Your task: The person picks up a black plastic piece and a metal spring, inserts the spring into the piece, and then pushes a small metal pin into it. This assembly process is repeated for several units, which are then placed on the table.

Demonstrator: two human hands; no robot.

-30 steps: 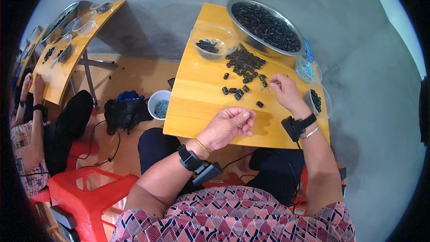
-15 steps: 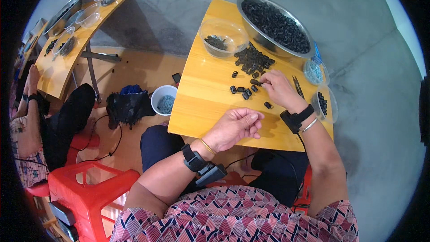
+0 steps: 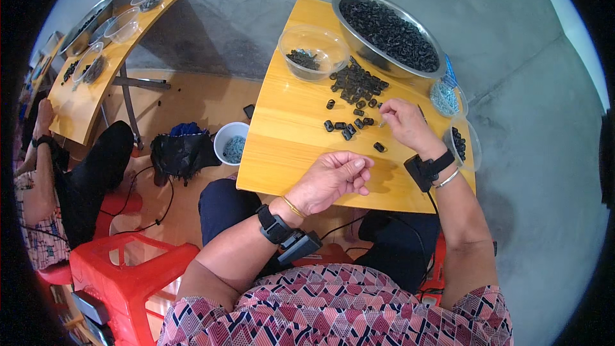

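My right hand [image 3: 411, 129] hovers over the right part of the yellow table, its thumb and fingers pinched on a small pale piece [image 3: 382, 123] too tiny to name. Just left of those fingertips lie several loose black parts [image 3: 348, 133], short and rounded. Behind them spreads a pile of black parts [image 3: 356, 82]. My left hand [image 3: 337, 178] is held above the near edge of the table with curled fingers, thumb against the forefinger; anything inside is hidden. One lone black part [image 3: 379, 147] rests between the two hands.
A steel basin [image 3: 391, 33] heaped with black parts stands at the back. Clear plastic bowls are at the table's left [image 3: 314, 51] and right [image 3: 474, 144]; a small tub [image 3: 446, 99] holds bluish bits. A white bucket [image 3: 232, 143] is left of the table. Another person sits far left.
My right hand has drawn slightly right, away from the black parts, and a pale piece now shows at its fingertips. My left hand stays nearly in place. The view has shifted a little.
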